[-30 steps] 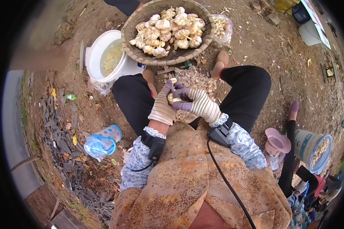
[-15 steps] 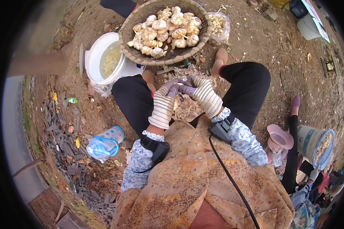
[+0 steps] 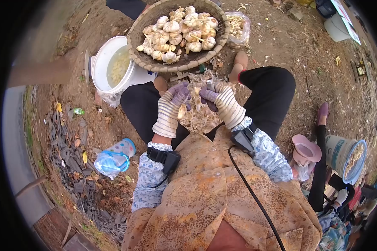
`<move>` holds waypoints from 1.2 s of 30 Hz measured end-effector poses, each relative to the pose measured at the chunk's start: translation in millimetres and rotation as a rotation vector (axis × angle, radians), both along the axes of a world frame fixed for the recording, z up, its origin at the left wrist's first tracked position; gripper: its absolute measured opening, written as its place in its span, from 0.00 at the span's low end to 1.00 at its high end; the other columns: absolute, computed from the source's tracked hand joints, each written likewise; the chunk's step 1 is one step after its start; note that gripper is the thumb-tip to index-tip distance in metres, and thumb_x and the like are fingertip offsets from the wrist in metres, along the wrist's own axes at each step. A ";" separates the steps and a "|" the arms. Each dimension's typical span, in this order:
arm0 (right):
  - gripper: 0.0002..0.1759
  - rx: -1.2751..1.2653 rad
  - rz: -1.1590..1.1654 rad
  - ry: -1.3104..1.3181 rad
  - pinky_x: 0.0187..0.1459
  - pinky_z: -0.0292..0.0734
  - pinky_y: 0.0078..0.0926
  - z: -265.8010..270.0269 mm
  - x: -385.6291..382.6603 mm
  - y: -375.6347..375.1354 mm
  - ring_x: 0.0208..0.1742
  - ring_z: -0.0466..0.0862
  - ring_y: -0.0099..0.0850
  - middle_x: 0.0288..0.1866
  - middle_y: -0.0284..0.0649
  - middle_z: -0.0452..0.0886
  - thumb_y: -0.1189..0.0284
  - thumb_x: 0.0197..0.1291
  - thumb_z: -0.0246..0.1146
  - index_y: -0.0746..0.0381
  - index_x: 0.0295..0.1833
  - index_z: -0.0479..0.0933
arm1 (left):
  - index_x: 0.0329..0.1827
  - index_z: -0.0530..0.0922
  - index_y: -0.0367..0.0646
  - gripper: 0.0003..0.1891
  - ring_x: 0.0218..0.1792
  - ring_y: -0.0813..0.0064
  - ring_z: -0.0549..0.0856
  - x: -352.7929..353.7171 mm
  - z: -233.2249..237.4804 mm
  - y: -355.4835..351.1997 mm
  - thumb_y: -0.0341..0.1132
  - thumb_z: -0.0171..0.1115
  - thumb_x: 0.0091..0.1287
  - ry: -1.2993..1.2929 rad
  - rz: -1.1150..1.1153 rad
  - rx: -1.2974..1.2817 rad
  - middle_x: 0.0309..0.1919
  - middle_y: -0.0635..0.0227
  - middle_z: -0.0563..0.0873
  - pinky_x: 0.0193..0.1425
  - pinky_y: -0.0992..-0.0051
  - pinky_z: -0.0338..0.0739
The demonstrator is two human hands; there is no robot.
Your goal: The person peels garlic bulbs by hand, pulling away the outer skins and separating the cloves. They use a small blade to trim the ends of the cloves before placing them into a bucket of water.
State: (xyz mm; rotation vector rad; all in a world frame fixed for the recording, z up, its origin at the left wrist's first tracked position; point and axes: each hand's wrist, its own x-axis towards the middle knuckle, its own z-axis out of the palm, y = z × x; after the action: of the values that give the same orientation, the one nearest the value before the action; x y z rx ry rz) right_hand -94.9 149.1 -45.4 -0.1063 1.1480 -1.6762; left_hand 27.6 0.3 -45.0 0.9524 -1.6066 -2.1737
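My left hand point(image 3: 171, 106), in a striped glove with purple fingertips, is closed, with a pale piece of garlic point(image 3: 182, 112) showing at its palm side. Apart from it on the right, my right hand point(image 3: 225, 102), gloved alike, is closed around a small grey metal blade point(image 3: 210, 85). Beneath both hands, a heap of papery garlic skins point(image 3: 199, 119) lies on the ground between my legs. Just beyond, a round woven basket point(image 3: 135, 56) holds many garlic bulbs point(image 3: 171, 37).
Left of the basket stands a white bucket point(image 3: 97, 77) with pale cloves in water. A plastic bag of cloves point(image 3: 237, 28) lies right of the basket. A dotted blue container point(image 3: 125, 147) is at left. At right are a pink hat point(image 3: 308, 148), a large bucket point(image 3: 337, 152) and another person.
My hands were together over the skins and have moved apart, the left one to the left. The grey blade now shows at my right hand.
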 end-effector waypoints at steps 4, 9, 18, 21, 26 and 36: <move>0.08 0.013 0.002 0.222 0.18 0.57 0.14 4.7 12.1 -5.3 0.16 0.65 0.13 0.24 0.29 0.78 0.68 0.65 0.65 0.61 0.38 0.78 | 0.50 0.80 0.30 0.14 0.28 0.80 0.82 -9.3 7.1 13.7 0.30 0.68 0.66 0.070 -0.098 0.117 0.35 0.64 0.87 0.33 0.81 0.78; 0.05 -0.048 -0.069 0.013 0.19 0.55 0.12 3.4 14.6 -2.7 0.18 0.65 0.12 0.24 0.27 0.76 0.71 0.68 0.62 0.60 0.39 0.77 | 0.46 0.81 0.32 0.13 0.25 0.78 0.82 -17.2 -0.8 24.7 0.32 0.69 0.66 0.096 -0.001 0.189 0.32 0.63 0.86 0.30 0.80 0.78; 0.10 0.140 -0.251 0.514 0.36 0.76 0.23 2.4 19.6 -13.0 0.35 0.77 0.21 0.36 0.38 0.82 0.73 0.67 0.61 0.70 0.47 0.75 | 0.44 0.80 0.34 0.13 0.25 0.78 0.82 -21.3 -3.9 29.3 0.37 0.67 0.68 0.126 -0.006 0.362 0.27 0.68 0.84 0.29 0.81 0.77; 0.13 0.169 -0.240 0.625 0.38 0.77 0.25 -9.6 16.3 -11.9 0.35 0.79 0.23 0.36 0.41 0.83 0.71 0.67 0.62 0.71 0.50 0.75 | 0.44 0.80 0.35 0.13 0.25 0.77 0.82 -19.3 3.1 24.2 0.38 0.67 0.68 0.074 -0.081 0.317 0.27 0.67 0.84 0.28 0.80 0.78; 0.12 0.206 -0.495 0.894 0.38 0.76 0.21 48.3 -21.3 -13.5 0.35 0.79 0.20 0.35 0.38 0.84 0.72 0.65 0.66 0.68 0.49 0.77 | 0.47 0.80 0.36 0.12 0.25 0.75 0.83 -5.5 -8.7 2.8 0.37 0.65 0.69 0.138 -0.061 0.396 0.30 0.66 0.83 0.25 0.75 0.79; 0.27 0.128 -0.139 0.596 0.50 0.76 0.22 -13.7 -101.7 -35.4 0.47 0.81 0.24 0.46 0.39 0.85 0.66 0.60 0.71 0.72 0.58 0.74 | 0.49 0.81 0.34 0.14 0.25 0.75 0.82 2.3 -0.7 -9.2 0.35 0.68 0.67 0.138 0.120 0.430 0.28 0.68 0.83 0.27 0.76 0.79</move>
State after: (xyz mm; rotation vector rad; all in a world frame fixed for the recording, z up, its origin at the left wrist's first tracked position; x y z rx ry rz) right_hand -196.6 113.7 -59.1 -0.4795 1.7344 -1.7381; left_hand 29.9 -8.8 -45.7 0.9541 -1.0109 -2.4859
